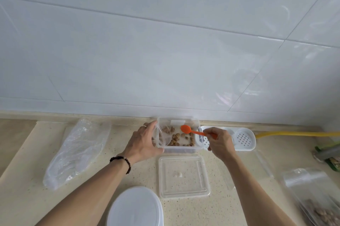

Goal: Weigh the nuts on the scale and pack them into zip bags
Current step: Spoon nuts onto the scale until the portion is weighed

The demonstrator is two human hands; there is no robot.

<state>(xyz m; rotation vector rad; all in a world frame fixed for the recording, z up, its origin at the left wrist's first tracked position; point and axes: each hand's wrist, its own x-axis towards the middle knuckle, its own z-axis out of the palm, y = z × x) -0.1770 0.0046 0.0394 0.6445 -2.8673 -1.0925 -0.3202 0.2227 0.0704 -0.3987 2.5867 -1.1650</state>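
Note:
A clear plastic box [197, 134] stands at the back of the counter with several brown nuts [176, 138] on its floor. My left hand [142, 143] holds a small clear zip bag [161, 138] at the box's left wall, its mouth toward the nuts. My right hand [219, 142] pinches the handle of an orange spoon [185, 128], whose bowl hovers over the box's far side. The box's clear lid [184, 177] lies flat in front of it. No scale is visible.
A crumpled clear bag [77, 152] lies at the left. A white round lid [135, 207] sits at the near edge. A white perforated tray [242, 139] is right of the box, with a yellow hose [294, 133] behind. Filled zip bags [316, 200] lie at the right.

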